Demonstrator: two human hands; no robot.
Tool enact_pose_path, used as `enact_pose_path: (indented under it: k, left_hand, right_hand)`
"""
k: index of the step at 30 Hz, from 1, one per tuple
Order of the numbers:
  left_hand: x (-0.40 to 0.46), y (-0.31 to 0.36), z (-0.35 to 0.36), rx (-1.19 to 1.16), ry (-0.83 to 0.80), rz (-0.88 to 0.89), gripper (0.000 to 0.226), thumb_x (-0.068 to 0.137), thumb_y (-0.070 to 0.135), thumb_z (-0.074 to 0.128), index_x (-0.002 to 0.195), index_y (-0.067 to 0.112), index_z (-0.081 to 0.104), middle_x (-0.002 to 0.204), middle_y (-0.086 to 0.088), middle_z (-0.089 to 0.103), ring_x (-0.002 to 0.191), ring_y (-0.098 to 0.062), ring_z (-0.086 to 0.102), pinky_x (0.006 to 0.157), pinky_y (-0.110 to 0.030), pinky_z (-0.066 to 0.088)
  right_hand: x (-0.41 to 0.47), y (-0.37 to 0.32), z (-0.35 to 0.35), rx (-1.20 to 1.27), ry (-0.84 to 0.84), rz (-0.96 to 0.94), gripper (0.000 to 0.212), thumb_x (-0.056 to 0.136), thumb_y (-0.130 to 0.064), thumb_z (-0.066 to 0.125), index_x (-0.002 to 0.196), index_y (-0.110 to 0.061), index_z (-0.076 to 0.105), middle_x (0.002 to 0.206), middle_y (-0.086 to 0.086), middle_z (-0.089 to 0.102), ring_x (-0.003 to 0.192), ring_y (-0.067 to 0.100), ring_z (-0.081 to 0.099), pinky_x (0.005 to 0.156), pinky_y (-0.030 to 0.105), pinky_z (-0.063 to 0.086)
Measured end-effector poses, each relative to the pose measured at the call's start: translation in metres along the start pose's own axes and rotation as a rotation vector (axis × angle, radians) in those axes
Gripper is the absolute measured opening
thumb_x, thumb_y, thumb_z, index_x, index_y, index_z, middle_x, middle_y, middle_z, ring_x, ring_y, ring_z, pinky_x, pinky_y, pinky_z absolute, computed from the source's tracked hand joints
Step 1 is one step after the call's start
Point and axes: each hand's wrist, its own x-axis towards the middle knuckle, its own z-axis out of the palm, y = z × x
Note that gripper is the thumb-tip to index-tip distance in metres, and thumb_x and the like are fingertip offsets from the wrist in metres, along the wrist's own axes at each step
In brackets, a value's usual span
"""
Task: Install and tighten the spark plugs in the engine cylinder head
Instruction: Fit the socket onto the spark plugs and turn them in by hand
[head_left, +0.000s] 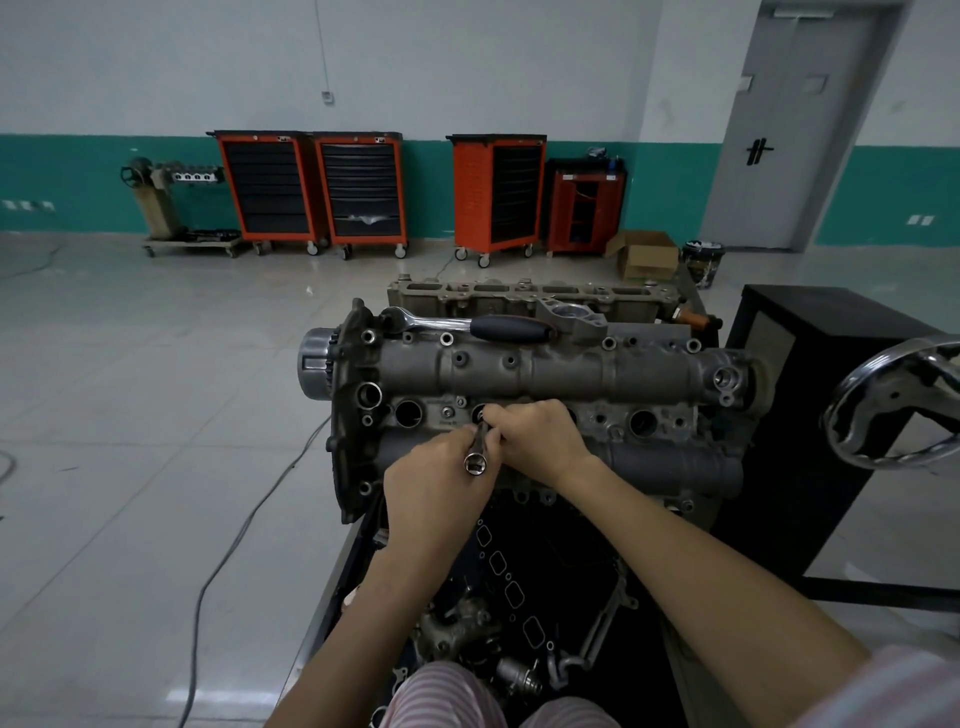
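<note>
My left hand (431, 483) and right hand (535, 436) both pinch the long chrome socket extension (479, 447), steering it into the grey cylinder head's (571, 364) dark plug well just beyond them.

Grey cylinder head (545, 374) in front of me, silver socket (475, 457), ratchet (467, 325) chrome with black grip. Far: orange-black tool carts (270, 189), teal wall band (78, 182). My trousers (441, 696) pink-white striped.

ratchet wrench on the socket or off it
Off. The ratchet wrench lies on top of the engine, apart from the socket that both hands hold.
</note>
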Motion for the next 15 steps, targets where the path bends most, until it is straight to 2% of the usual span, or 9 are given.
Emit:
enact_pose_path:
  k: [2,4,6,8,13,15]
  left_hand:
    - [0.0007,-0.0001,-0.0003,-0.018,0.020,-0.026,0.035,0.081,0.034,0.066,0.055,0.018,0.049,0.051,0.003,0.054,0.047,-0.019,0.049,0.041,-0.019,0.017]
    - [0.0013,-0.0007,-0.0019,-0.033,0.020,-0.025,0.034,0.079,0.033,0.064,0.059,0.021,0.039,0.053,0.007,0.044,0.048,-0.015,0.042,0.041,-0.018,0.017]
    - [0.0011,-0.0017,-0.0023,-0.052,-0.001,0.010,0.030,0.080,0.032,0.062,0.067,0.022,0.037,0.062,0.011,0.043,0.053,-0.012,0.040,0.042,-0.021,0.022]
    - [0.0012,-0.0022,-0.0022,-0.056,-0.024,0.047,0.030,0.081,0.033,0.061,0.070,0.023,0.035,0.066,0.011,0.042,0.055,-0.011,0.039,0.042,-0.021,0.022]
    - [0.0011,-0.0009,-0.0034,-0.014,-0.047,0.015,0.033,0.082,0.049,0.053,0.068,0.025,0.035,0.059,0.011,0.041,0.053,-0.010,0.037,0.043,-0.019,0.018]
    - [0.0006,0.0004,-0.0052,0.014,0.005,0.029,0.039,0.079,0.049,0.060,0.060,0.024,0.037,0.050,0.009,0.045,0.045,-0.011,0.038,0.040,-0.016,0.014]
  right_hand:
    - [0.0004,-0.0013,-0.0012,0.006,0.000,0.007,0.016,0.067,-0.023,0.058,0.057,-0.012,0.061,0.042,0.002,0.054,0.034,0.022,0.052,0.035,0.017,0.034]
    - [-0.0004,-0.0023,-0.0008,0.008,-0.016,0.013,0.022,0.067,-0.028,0.052,0.059,-0.009,0.059,0.044,0.002,0.055,0.034,0.021,0.053,0.035,0.016,0.033]
    - [-0.0011,-0.0029,-0.0010,0.021,-0.039,0.031,0.022,0.058,-0.023,0.069,0.065,-0.005,0.058,0.046,0.003,0.056,0.035,0.022,0.054,0.034,0.019,0.035]
    - [-0.0019,-0.0017,-0.0001,0.023,-0.064,0.035,0.034,0.046,-0.016,0.081,0.068,-0.003,0.058,0.046,0.004,0.056,0.034,0.022,0.053,0.033,0.019,0.035]
    - [-0.0013,0.0011,0.0010,-0.007,-0.032,-0.039,0.025,0.048,-0.011,0.081,0.058,-0.008,0.057,0.039,0.002,0.051,0.030,0.021,0.048,0.033,0.017,0.033]
    - [-0.0026,0.0014,0.0024,-0.014,-0.002,-0.048,0.017,0.057,-0.013,0.075,0.056,-0.010,0.058,0.039,0.002,0.051,0.030,0.021,0.049,0.034,0.017,0.034]
